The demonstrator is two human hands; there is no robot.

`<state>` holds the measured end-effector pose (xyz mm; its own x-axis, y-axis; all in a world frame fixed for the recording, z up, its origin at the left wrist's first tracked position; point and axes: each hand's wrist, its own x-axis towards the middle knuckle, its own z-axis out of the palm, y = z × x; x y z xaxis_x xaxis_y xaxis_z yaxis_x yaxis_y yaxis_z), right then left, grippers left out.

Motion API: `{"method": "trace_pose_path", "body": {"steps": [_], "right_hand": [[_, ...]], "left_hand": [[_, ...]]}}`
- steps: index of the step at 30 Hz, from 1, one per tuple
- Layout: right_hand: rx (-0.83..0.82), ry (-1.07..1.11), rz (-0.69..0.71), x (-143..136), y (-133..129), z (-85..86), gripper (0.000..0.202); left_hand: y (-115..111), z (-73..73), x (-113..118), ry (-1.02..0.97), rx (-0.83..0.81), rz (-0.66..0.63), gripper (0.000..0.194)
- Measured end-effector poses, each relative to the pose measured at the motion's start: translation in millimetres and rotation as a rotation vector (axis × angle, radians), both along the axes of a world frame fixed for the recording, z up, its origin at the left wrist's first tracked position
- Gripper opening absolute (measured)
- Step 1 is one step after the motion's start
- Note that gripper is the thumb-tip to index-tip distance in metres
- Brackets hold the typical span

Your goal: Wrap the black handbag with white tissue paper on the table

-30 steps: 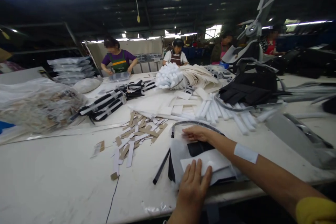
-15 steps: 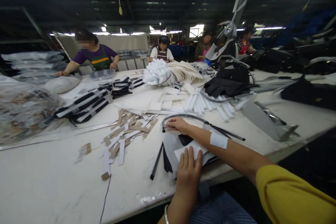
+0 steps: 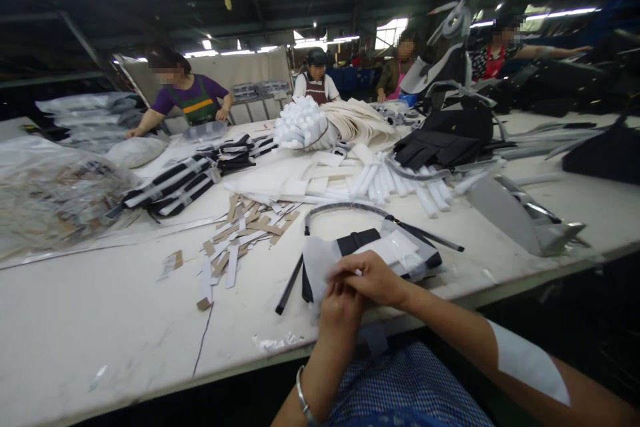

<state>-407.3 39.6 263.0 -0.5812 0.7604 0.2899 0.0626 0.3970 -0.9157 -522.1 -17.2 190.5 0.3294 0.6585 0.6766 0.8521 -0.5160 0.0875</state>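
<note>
My left hand (image 3: 342,305) and my right hand (image 3: 373,278) meet at the near side of a black bag (image 3: 358,240) lying on the table. The fingers of both are drawn together; the fingertips blur, and whatever they grip is hidden. Just beyond them, a thin white sheet (image 3: 319,257) covers the bag's left part. A white folded piece (image 3: 395,248) rests on its middle. From the bag's far side arches a handle (image 3: 345,207) in clear wrapping. One dark strap end (image 3: 289,287) points toward me, another (image 3: 440,240) to the right.
Paper and card strips (image 3: 235,247) lie scattered left of the bag. Behind are white tubes (image 3: 385,177), black bags (image 3: 450,137) and a bundle of white rods (image 3: 303,123). A large plastic sack (image 3: 55,193) stands at left. Several co-workers are across the table.
My right hand has come back from the handle toward me and joined my left. My left hand no longer lies flat on the white piece; its fingers have curled in.
</note>
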Motion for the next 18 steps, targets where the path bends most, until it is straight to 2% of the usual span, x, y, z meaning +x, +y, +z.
{"method": "trace_pose_path", "body": {"steps": [2, 4, 6, 12, 15, 18], "right_hand": [[0.209, -0.005, -0.006, 11.7, -21.3, -16.7, 0.023], [0.322, 0.056, -0.023, 22.3, -34.7, -28.7, 0.028], [0.332, 0.114, -0.035, 31.9, -40.8, -34.5, 0.03], [0.162, 0.264, -0.052, 49.5, -38.5, -39.6, 0.02], [0.237, 0.27, -0.034, 44.2, -42.0, -47.2, 0.02], [0.351, 0.208, -0.082, 40.5, -48.1, -51.4, 0.023]], "left_hand": [[0.3, -0.8, -0.1, -0.032, -0.007, -0.012, 0.045], [-1.6, 2.0, -2.7, -0.068, -0.04, -0.043, 0.043], [-4.6, 7.9, -6.4, -0.097, -0.085, -0.085, 0.039], [-7.8, 21.6, -8.1, -0.107, -0.148, -0.145, 0.043], [-7.2, 22.8, -8.7, -0.089, -0.132, -0.149, 0.041], [-9.8, 21.9, -12.6, -0.049, -0.077, -0.153, 0.04]]}}
